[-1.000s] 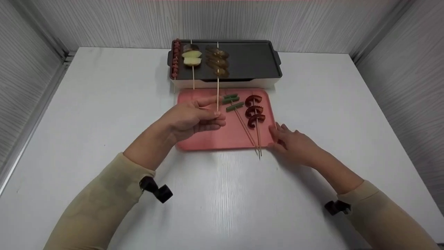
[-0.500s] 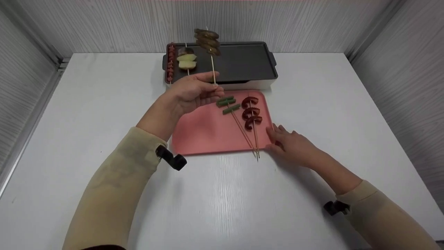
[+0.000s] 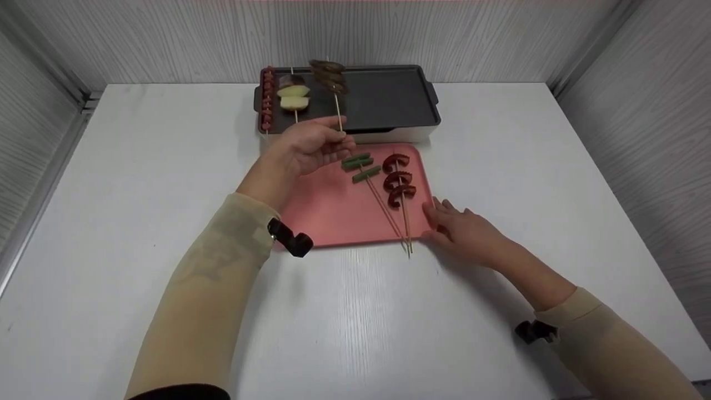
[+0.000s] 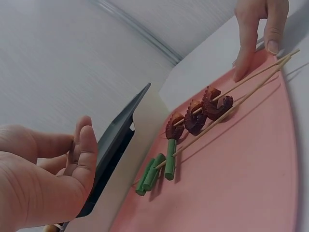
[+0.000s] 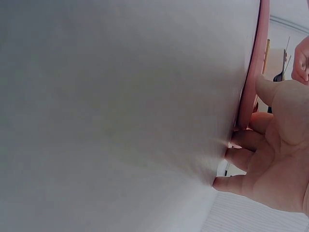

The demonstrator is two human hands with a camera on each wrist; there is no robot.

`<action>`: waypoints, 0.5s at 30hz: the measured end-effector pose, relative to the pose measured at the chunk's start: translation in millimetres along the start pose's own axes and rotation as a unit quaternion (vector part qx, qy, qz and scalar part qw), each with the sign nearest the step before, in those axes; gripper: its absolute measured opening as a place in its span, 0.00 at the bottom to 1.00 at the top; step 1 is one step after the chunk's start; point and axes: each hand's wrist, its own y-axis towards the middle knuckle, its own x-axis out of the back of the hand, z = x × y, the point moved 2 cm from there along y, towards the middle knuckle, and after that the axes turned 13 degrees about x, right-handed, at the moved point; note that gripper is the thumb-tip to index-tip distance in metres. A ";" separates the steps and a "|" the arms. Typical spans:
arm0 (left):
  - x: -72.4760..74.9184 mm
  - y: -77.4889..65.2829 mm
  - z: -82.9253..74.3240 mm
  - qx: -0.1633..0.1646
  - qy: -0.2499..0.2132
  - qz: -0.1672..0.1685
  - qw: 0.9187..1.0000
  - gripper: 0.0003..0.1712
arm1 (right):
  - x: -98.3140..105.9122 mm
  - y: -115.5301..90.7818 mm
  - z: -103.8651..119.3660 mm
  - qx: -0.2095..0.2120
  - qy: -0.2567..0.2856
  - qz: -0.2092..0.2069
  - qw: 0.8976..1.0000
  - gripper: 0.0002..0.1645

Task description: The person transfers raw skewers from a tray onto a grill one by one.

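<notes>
My left hand [image 3: 319, 145] pinches the wooden stick of a skewer with glossy brown pieces [image 3: 329, 76] between thumb and fingers. The brown pieces overlap the dark plate of a tabletop grill [image 3: 389, 100] in the head view. On the grill's left lie a skewer of small red pieces [image 3: 268, 99] and one with pale yellow and dark pieces [image 3: 294, 97]. My right hand [image 3: 469, 236] holds the near right corner of a pink tray [image 3: 333, 222], thumb and index finger at its rim. On the tray lie a green-piece skewer [image 4: 153, 173] and a red-brown octopus-tentacle skewer [image 4: 195, 116].
The grill stands right behind the tray on a white table [image 3: 344, 316]. Grey wood-grain panels [image 3: 477, 39] rise at the back and sides. The stick ends of the two tray skewers cross and reach over the tray's front edge.
My left hand has carried the brown-piece skewer away from me to over the grill, raised it, then lowered it slightly. The right hand keeps its place at the tray corner.
</notes>
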 end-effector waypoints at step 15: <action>-0.6 5.8 4.3 0.021 -0.007 -0.003 1.000 0.35 | 0.1 -1.8 1.7 0.006 -0.001 -0.003 1.000 0.43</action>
